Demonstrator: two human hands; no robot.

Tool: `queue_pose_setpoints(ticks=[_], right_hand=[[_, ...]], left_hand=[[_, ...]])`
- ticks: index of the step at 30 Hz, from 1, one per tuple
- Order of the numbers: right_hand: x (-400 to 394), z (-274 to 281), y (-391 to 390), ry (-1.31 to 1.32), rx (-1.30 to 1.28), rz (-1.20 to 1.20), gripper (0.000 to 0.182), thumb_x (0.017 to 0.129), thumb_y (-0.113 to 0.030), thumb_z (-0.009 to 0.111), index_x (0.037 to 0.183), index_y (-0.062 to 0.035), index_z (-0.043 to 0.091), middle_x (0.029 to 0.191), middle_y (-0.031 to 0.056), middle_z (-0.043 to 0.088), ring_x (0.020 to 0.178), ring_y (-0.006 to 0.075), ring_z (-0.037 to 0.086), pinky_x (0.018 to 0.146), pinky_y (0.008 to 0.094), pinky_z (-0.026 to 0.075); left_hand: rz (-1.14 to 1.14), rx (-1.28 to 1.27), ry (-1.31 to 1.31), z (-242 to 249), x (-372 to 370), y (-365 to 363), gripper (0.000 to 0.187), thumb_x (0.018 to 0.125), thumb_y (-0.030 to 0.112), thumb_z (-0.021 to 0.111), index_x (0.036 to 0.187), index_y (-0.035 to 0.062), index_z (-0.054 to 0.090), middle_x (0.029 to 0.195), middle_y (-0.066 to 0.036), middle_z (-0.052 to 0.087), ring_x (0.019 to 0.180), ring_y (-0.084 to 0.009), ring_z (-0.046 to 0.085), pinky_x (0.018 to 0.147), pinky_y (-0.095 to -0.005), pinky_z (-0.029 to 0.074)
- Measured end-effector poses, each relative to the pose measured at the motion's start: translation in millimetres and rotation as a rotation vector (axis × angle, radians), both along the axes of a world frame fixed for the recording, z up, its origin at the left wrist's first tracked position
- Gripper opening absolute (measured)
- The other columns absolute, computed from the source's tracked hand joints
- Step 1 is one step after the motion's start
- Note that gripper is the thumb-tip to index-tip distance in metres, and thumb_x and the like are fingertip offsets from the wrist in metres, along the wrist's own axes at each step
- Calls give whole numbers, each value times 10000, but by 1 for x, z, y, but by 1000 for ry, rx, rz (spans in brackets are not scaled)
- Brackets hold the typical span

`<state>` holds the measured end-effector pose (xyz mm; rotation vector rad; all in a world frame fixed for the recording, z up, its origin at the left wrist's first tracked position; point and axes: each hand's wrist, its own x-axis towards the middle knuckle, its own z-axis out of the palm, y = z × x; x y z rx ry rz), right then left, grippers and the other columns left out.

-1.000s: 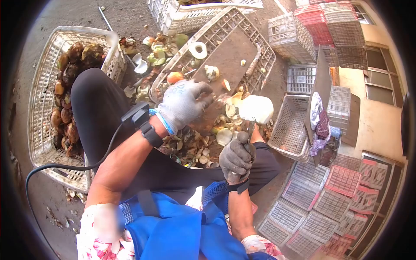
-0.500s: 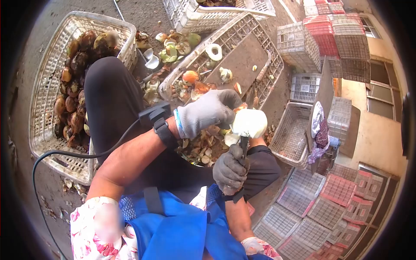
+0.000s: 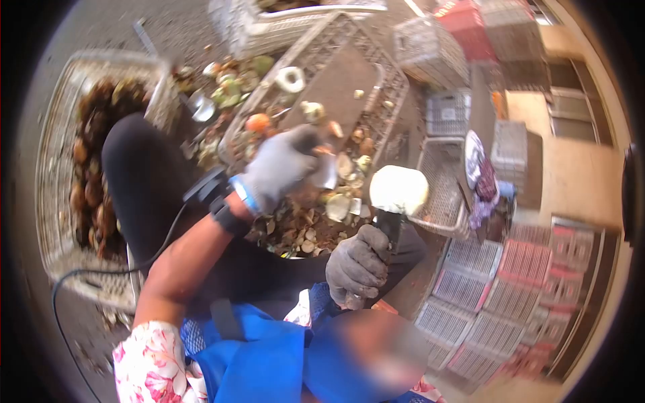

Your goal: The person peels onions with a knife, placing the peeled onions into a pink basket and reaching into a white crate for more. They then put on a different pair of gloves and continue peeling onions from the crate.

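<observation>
My right hand (image 3: 357, 265), in a dark grey glove, is wrapped around the black handle (image 3: 388, 232) of what looks like a knife, its blade hidden. A large peeled white onion (image 3: 398, 190) sits at the handle's upper end. Left of it, my left hand (image 3: 282, 164), in a light grey glove, is closed and smeared by motion. A bit of orange-brown onion skin (image 3: 326, 149) shows at its fingertips, with a pale flat piece (image 3: 326, 172) just below. Under both hands lie scattered onion peelings (image 3: 309, 235).
A white crate (image 3: 57, 161) of brown onions (image 3: 94, 195) stands at left. An upturned crate (image 3: 342, 30) ahead carries a board (image 3: 339, 84), a white onion ring (image 3: 290, 79) and scraps. Another crate (image 3: 440, 181) stands at right, with stacked crates (image 3: 430, 50) beyond.
My left hand has pulled away from the onion, leftward, with skin at its fingertips. My right hand still holds the handle and onion upright. The whole view has shifted a little.
</observation>
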<state>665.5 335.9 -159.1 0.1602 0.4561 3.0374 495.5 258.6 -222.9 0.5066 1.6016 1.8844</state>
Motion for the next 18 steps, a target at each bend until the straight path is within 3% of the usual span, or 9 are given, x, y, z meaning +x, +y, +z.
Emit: queue_pose_setpoints(ticks=[3, 6, 9, 12, 13, 14, 15, 17, 18], right_hand=[[21, 14, 21, -30, 96, -115, 152, 996, -99, 474, 845, -76, 481, 531, -12, 504, 406, 56, 506, 374, 217, 495], [74, 38, 39, -120, 230, -339, 83, 997, -77, 465, 955, -18, 506, 511, -22, 490, 395, 42, 492, 355, 204, 476], [166, 43, 49, -174, 364, -552, 176, 1007, -72, 467, 1108, 69, 499, 490, -54, 430, 357, 9, 413, 311, 177, 407], [264, 74, 25, -635, 446, -754, 196, 1011, -113, 501, 1137, 35, 530, 540, -69, 410, 374, -6, 362, 317, 182, 352], [293, 77, 12, -1006, 606, -790, 177, 1006, -140, 531, 1115, -2, 547, 568, -65, 427, 401, 7, 382, 338, 192, 351], [325, 74, -4, -1381, 762, -797, 159, 1000, -167, 560, 1093, -38, 564, 597, -62, 445, 428, 20, 403, 359, 203, 351], [358, 64, -21, -1805, 916, -635, 138, 997, -193, 555, 1042, -67, 588, 599, -44, 468, 443, 67, 423, 379, 227, 359], [423, 19, -49, -2149, 1075, -672, 113, 943, -212, 646, 920, -129, 573, 658, -57, 504, 510, 81, 475, 442, 246, 399], [449, -11, -58, -2321, 1145, -596, 87, 947, -192, 621, 957, -116, 579, 661, -44, 508, 499, 88, 469, 426, 256, 385]], left_hand=[[170, -103, 35, -8, -13, 0, 246, 864, -1, 631, 1109, 2, 651, 985, -53, 699, 912, -125, 644, 821, -279, 518], [324, 59, 130, -53, -39, -2, 227, 908, -9, 604, 1130, 13, 650, 1042, -46, 675, 941, -136, 622, 822, -279, 509], [461, 57, -54, -71, -55, 0, 251, 932, 64, 659, 1171, -13, 652, 1079, -58, 679, 948, -140, 623, 833, -275, 504], [517, 5, -151, -69, -57, 1, 251, 961, 138, 665, 1160, -15, 673, 1069, -50, 687, 935, -131, 619, 826, -268, 497], [509, 41, -214, -73, -58, 1, 227, 966, 147, 663, 1130, -7, 689, 1042, -52, 692, 898, -133, 626, 796, -277, 509], [451, -18, -115, -74, -56, 1, 225, 966, 146, 662, 1128, -9, 689, 1038, -55, 694, 889, -134, 628, 786, -280, 513], [405, -76, -10, -73, -52, -1, 224, 966, 144, 661, 1126, -10, 689, 1034, -58, 695, 879, -135, 630, 776, -284, 517], [436, -204, 181, -72, -55, -3, 283, 943, 141, 677, 1193, 9, 658, 1116, -76, 675, 942, -149, 625, 824, -291, 511], [485, -308, 291, -70, -56, -4, 322, 932, 139, 685, 1227, 19, 642, 1156, -85, 665, 973, -156, 623, 848, -295, 508]])
